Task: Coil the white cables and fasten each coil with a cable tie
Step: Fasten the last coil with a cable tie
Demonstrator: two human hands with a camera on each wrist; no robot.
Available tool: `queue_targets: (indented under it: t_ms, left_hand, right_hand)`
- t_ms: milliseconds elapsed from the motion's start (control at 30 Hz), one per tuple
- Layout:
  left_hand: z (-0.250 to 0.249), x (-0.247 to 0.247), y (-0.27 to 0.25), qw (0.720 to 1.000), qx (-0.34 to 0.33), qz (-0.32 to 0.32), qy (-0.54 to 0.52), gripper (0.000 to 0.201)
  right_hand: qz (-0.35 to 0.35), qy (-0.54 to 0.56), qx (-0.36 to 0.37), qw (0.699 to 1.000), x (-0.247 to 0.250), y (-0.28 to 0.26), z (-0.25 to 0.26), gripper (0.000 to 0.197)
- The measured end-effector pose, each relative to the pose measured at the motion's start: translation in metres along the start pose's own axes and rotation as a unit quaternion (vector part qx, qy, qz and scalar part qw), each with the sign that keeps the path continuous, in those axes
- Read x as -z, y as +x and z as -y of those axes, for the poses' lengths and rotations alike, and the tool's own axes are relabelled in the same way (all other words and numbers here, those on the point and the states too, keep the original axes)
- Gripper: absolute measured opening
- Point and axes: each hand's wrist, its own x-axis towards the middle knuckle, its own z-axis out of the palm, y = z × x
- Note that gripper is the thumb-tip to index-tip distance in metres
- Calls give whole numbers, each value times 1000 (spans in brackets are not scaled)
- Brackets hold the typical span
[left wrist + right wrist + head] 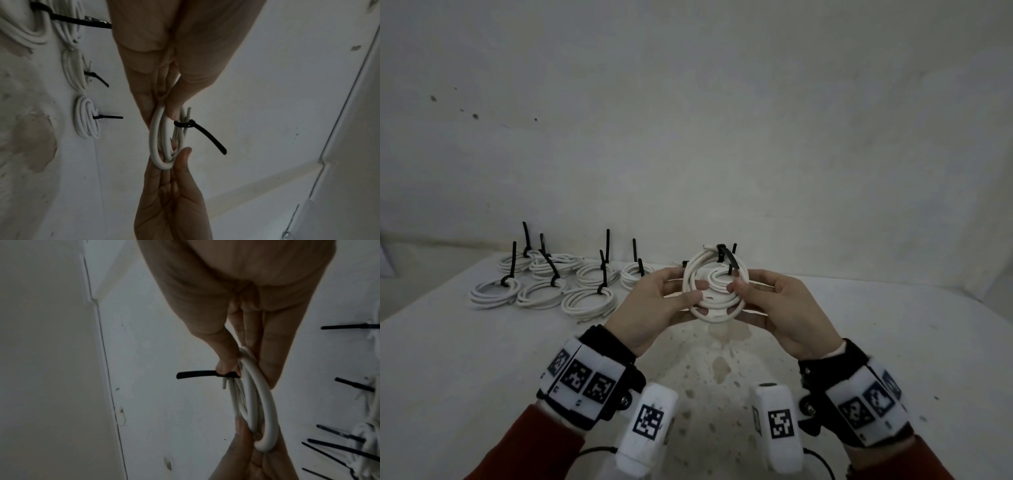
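Both hands hold one white cable coil (715, 291) upright above the table (859, 342), in front of the person: the left hand (654, 310) pinches its left side between thumb and fingers, and the right hand (782, 308) pinches its right side the same way. A black cable tie (726, 256) wraps the coil's top, tail sticking out. Finished tied coils (544, 286) lie grouped on the table to the left

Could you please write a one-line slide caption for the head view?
Both hands, left and right, hold a tied white cable coil upright above the table; finished coils lie behind.
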Motion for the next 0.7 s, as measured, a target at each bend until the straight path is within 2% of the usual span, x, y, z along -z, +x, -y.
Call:
queue_targets:
  t_ms: [100,233,333,367,433,500,567,633,700]
  left_hand:
    - [6,3,5,1000,2,-9,-23,27]
    - [19,6,11,998,51,-36,0,28]
    - [28,2,12,997,66,-35,13,31]
    - [30,-1,13,997,63,-35,-3,31]
    - [29,-5,14,996,52,-35,-58,28]
    - [25,-5,15,991,39,-30,-126,21]
    - [24,-2,15,994,9,-30,-109,18]
    - [26,1,14,998,-45,-31,29,17]
    - [27,1,12,981,-110,-34,157,20]
  right_hand:
    - [-6,16,-11,1000,2,6,-8,11]
    - [-32,15,-44,998,1,16,-27,19]
    - [-47,-5,-83,995,-8,21,-43,11]
    - [-46,15,-99,994,-11,22,-46,16]
    - [-36,122,-120,985,-16,23,-48,19]
    - [-3,210,-88,974,-18,22,-45,15]
    - [30,213,-23,976,-20,18,-41,19]
    - [45,156,38,986,-24,14,-41,19]
    - [22,22,106,994,-26,12,-44,18]
